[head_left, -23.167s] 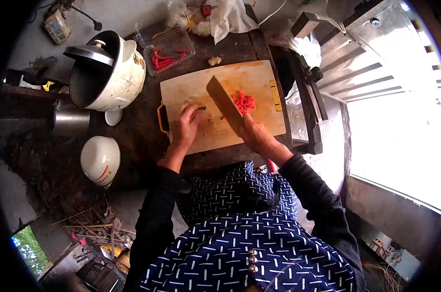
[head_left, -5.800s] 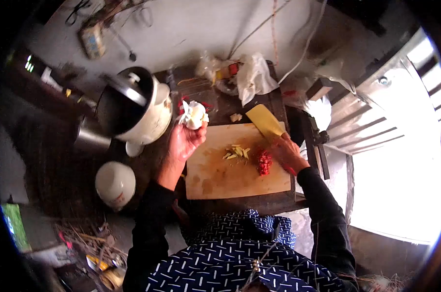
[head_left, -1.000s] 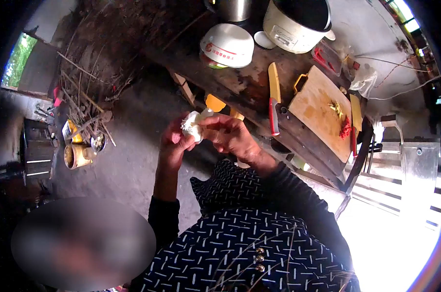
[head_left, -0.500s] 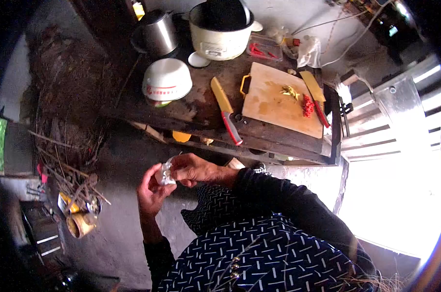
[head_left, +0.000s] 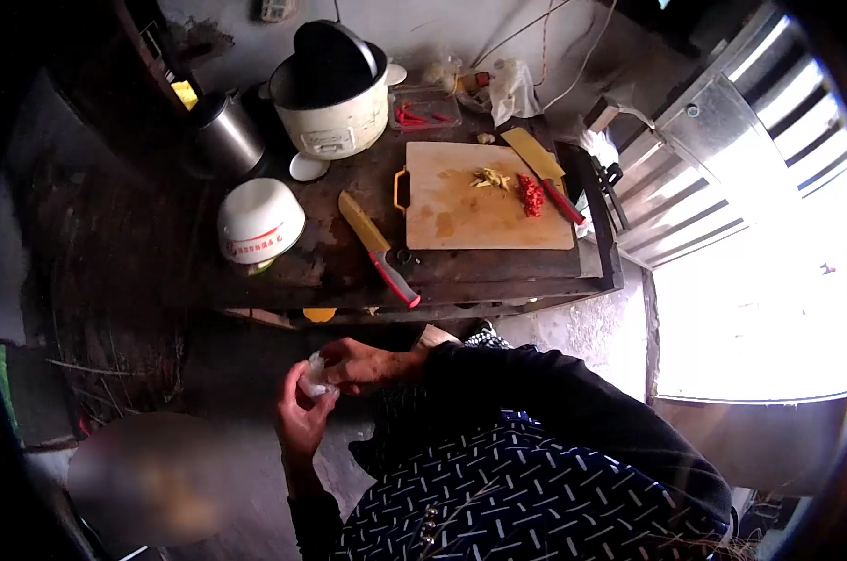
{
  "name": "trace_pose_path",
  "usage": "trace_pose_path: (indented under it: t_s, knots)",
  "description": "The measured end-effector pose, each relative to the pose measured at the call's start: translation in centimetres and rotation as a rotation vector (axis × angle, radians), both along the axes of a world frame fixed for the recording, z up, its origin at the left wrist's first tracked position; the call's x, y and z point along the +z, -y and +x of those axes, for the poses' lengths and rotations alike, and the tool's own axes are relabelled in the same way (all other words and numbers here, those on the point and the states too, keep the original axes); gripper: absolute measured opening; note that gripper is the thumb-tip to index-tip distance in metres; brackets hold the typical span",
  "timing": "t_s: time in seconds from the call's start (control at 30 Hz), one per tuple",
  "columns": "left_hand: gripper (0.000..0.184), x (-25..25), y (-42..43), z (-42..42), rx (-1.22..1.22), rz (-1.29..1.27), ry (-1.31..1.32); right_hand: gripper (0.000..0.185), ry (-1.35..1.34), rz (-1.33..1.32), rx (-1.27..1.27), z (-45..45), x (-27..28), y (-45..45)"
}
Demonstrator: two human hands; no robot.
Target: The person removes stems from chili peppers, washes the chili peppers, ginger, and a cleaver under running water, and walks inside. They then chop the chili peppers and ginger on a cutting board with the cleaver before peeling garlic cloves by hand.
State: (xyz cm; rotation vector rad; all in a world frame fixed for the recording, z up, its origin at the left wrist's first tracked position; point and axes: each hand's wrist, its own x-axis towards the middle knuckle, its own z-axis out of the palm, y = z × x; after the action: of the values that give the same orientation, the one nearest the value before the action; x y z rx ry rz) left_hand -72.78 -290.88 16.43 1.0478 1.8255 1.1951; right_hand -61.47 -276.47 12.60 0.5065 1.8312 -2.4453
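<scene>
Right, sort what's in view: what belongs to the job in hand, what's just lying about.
Likely the job: whitish lump, held between left hand and right hand; cutting board; chopped red pieces; yellowish strips; cleaver.

Seemingly lying about: knife; white bowl; large pot; plastic bag.

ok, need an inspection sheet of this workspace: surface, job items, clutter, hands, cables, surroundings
Surface: dark wooden table, stained; cutting board on it, also stained.
Job items: chopped red chili beside pale yellow slivers on the board; cleaver over its far right corner.
Clutter: red-and-grey-handled knife, handle end near the front edge; white bowl; rice cooker.
Hands: left hand and right hand on what looks like a garlic bulb, off the table.
Cables: white cord along the wall.
Surroundings: glaring opening at right.
</scene>
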Motion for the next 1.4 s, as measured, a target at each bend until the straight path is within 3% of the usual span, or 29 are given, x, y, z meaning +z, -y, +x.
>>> trace_pose_path:
  t_s: [0.07, 0.1, 0.23, 0.3, 0.5, 0.7, 0.87, 0.93, 1.0, 1.13, 1.27, 1.33, 1.37, 1.4]
  knots:
    - [0.055, -0.5, -0.2, -0.1, -0.010, 0.105, 0.057, 0.047, -0.135, -0.242, 0.021, 0.8, -0.8, -0.2]
    - [0.055, 0.1, -0.3, -0.1, -0.010, 0.058, 0.105, 0.059, 0.013, -0.251, -0.010, 0.8, -1.5, 0.0]
    - [0.059, 1.5, -1.0, -0.1, -0.032, -0.015, 0.165, 0.069, -0.061, -0.357, -0.019, 1.2, -2.5, -0.2]
    - [0.062, 1.8, -1.2, 0.1, -0.029, -0.038, 0.175, 0.045, -0.037, -0.331, -0.085, 1.8, -0.7, -0.1]
    - [0.055, 1.0, -1.8, 0.2, -0.123, -0.040, 0.056, 0.041, -0.010, -0.203, -0.014, 1.5, -0.5, -0.8]
    - [0.053, -0.4, -2.2, 1.0, -0.137, -0.100, -0.073, 0.040, 0.100, -0.116, -0.105, 2.0, 0.1, -0.6]
    - [0.056, -0.8, -1.2, 0.7, -0.111, -0.134, -0.039, 0.034, 0.039, -0.160, -0.038, 2.5, -1.6, -0.3]
    - [0.054, -0.8, -1.8, 0.2, -0.139, -0.122, -0.030, 0.022, 0.019, -0.124, -0.070, 2.3, -2.3, -0.6]
    - [0.055, -1.5, -1.9, 0.0, -0.178, -0.104, -0.048, 0.025, -0.037, -0.016, -0.077, 2.2, -2.5, -1.1]
    - [0.060, -0.7, -3.0, 1.1, -0.055, -0.065, 0.099, 0.030, 0.131, 0.007, -0.061, 3.2, -0.5, -2.1]
    - [0.058, -1.9, -5.5, 0.9, -0.109, -0.034, 0.172, 0.026, -0.050, -0.214, -0.195, 6.4, 0.8, -4.9]
    - [0.055, -3.8, -7.9, 1.0, -0.143, 0.018, 0.231, 0.024, -0.124, -0.537, -0.327, 8.4, 0.9, -6.9]
    - [0.054, -5.3, -9.8, 1.4, -0.132, 0.047, 0.342, 0.023, -0.112, -0.502, -0.343, 9.5, 0.3, -7.8]
    - [0.053, -6.0, -12.0, 1.8, -0.181, 0.038, 0.173, 0.023, -0.121, -0.504, -0.342, 10.8, 0.2, -8.4]
